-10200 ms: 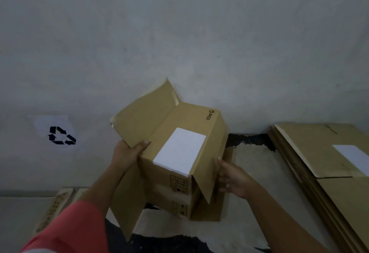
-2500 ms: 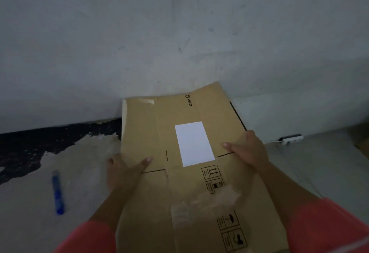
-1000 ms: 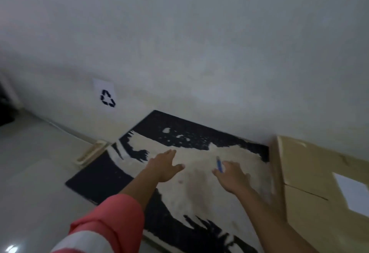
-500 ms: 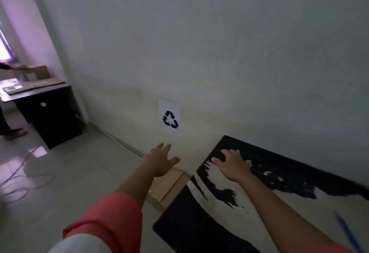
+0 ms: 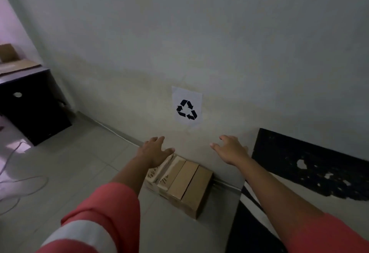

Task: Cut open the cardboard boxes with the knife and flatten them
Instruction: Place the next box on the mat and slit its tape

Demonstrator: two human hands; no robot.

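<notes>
Under the recycling-symbol sheet (image 5: 187, 106), we hold our left hand (image 5: 154, 152) and right hand (image 5: 229, 151) empty, fingers spread, near cardboard boxes (image 5: 184, 183) side by side at the wall (image 5: 219, 33), long axes pointing away from it, handwriting illegible.

boxes (image 5: 184, 185) tan | sleeve (image 5: 99, 209) coral, white band | mat (image 5: 311, 165) black

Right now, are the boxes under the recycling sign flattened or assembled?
Assembled: the cardboard boxes sit side by side at the wall as full blocks, tops and front faces showing.

Recycling corner: recycling sign (image 5: 187, 106) above cardboard boxes (image 5: 180, 183).
</notes>
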